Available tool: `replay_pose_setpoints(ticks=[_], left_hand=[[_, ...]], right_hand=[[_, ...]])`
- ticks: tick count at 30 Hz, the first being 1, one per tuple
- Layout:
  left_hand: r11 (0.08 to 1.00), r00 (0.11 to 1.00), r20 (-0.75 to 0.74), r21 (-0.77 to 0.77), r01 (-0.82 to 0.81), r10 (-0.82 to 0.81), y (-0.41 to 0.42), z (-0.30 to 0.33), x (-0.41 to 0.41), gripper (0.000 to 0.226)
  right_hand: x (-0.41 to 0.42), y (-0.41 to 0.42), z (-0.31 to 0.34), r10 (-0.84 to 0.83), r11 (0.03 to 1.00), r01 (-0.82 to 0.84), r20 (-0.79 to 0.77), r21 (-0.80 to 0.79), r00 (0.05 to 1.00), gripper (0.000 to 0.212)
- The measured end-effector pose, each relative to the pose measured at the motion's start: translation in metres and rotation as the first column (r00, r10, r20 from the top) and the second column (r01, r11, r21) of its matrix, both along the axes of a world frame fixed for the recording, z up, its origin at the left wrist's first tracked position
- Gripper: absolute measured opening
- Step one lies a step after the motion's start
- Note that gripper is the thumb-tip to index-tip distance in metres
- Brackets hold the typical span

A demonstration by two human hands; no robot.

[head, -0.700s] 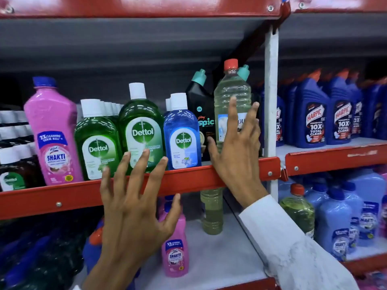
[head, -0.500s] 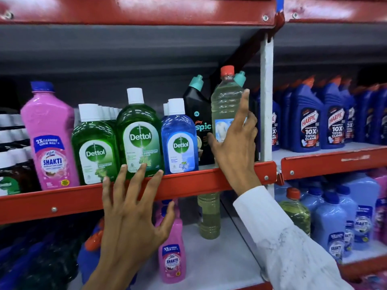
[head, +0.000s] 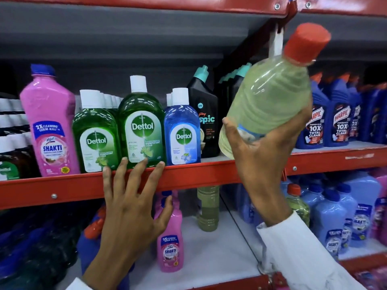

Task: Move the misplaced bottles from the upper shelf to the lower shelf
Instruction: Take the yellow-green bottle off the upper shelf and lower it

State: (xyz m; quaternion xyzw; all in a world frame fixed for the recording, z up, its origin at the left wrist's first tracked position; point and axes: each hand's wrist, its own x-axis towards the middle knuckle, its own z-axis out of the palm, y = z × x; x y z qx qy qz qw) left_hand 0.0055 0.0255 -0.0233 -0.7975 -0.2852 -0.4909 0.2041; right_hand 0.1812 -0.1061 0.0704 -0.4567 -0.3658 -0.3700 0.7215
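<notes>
My right hand (head: 259,162) is shut on a clear bottle of pale green liquid (head: 270,97) with a red cap. The bottle is tilted to the right, lifted off the upper shelf (head: 188,174) and held in front of it. My left hand (head: 129,206) is open, its fingertips resting on the red front rail of the upper shelf below the Dettol bottles (head: 141,126). A pink Shakti bottle (head: 49,124) stands at the left of the upper shelf. On the lower shelf (head: 209,258) stand a smaller pink Shakti bottle (head: 170,243) and another pale green bottle (head: 208,208).
A black Spic bottle (head: 206,118) stands right of the blue Dettol bottle (head: 182,132). Blue Harpic bottles (head: 328,120) fill the upper right bay. Blue Shakti bottles (head: 335,222) and a red-capped green bottle (head: 297,204) fill the lower right bay. A red shelf (head: 146,5) runs overhead.
My right hand has closed on the green bottle, lifted it off the upper shelf and tilted it toward me. My left hand has moved up onto the shelf rail.
</notes>
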Motion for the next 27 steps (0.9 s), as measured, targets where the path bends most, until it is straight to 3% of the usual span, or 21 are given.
replay_pose_setpoints(ticks=[4,7,12,21,27], left_hand=[[1.0,1.0,0.022,0.007,-0.001,0.001,0.0,-0.001,0.002,0.068],[1.0,0.999,0.036,0.001,-0.005,0.005,-0.001,-0.001,0.003,0.067],[1.0,0.998,0.061,-0.012,-0.017,0.017,-0.004,-0.001,0.006,0.066],[0.998,0.999,0.018,-0.054,-0.027,0.028,-0.007,0.001,0.004,0.068],[0.998,1.0,0.02,-0.062,-0.013,0.014,-0.007,0.002,0.004,0.072]], right_hand=[[-0.01,-0.027,-0.015,0.025,1.0,-0.025,-0.03,-0.012,0.999,0.096],[-0.014,-0.046,-0.044,0.072,0.996,-0.076,-0.087,-0.038,0.994,0.101],[-0.01,-0.055,-0.111,0.118,0.968,-0.155,-0.186,-0.198,0.975,0.103],[0.012,0.003,-0.207,0.105,0.874,-0.233,-0.302,-0.427,0.948,0.093],[0.04,0.057,-0.231,0.074,0.866,-0.261,-0.406,-0.427,0.911,0.09]])
